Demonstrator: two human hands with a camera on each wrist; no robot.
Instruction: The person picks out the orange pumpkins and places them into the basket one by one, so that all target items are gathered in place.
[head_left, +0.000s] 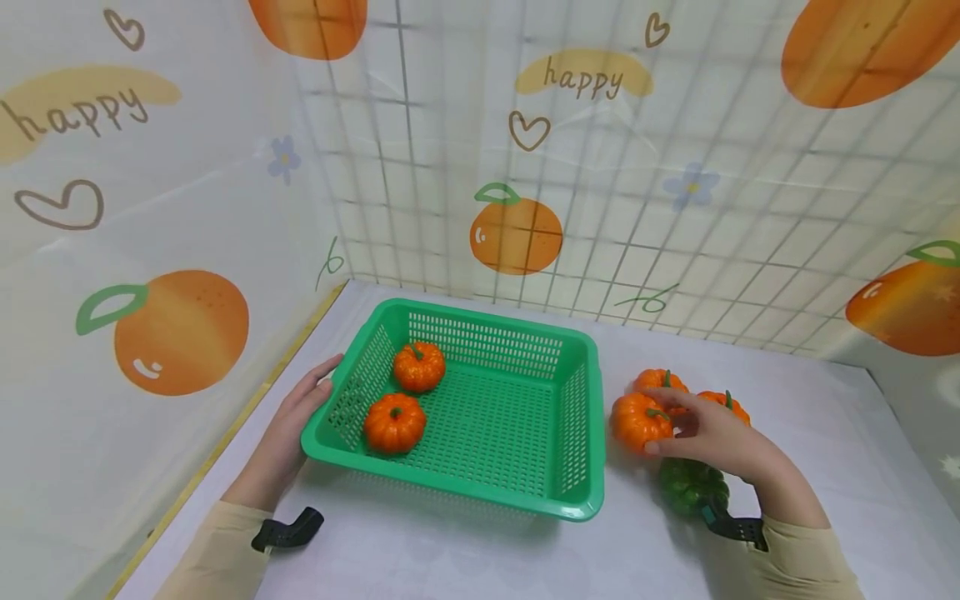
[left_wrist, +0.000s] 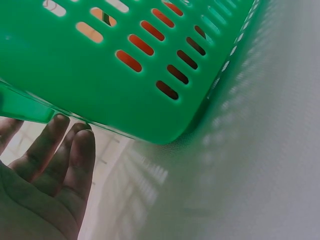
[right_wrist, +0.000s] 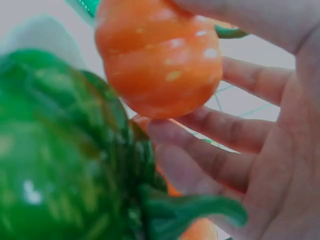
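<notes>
A green plastic basket [head_left: 480, 493] with slotted sides stands in the middle of the table. Two small orange pumpkins, one behind [head_left: 419, 367] and one in front [head_left: 394, 423], sit in its left part. My left hand [head_left: 281, 437] is at the basket's left side, its extended fingertips [left_wrist: 82, 145] touching just below the rim. To the right of the basket, my right hand [head_left: 716, 433] holds another orange pumpkin [head_left: 636, 423] between thumb and fingers. Its green stem points toward the palm. A dark green pumpkin [right_wrist: 65, 150] lies close beneath that hand, partly covered by it in the head view.
Behind the right hand are two more orange pumpkins, one on the left [head_left: 660, 380] and one on the right [head_left: 731, 404], partly hidden. A white wire grid [head_left: 450, 150] under a fruit-printed sheet rises at the table's back. Printed sheeting also covers both sides.
</notes>
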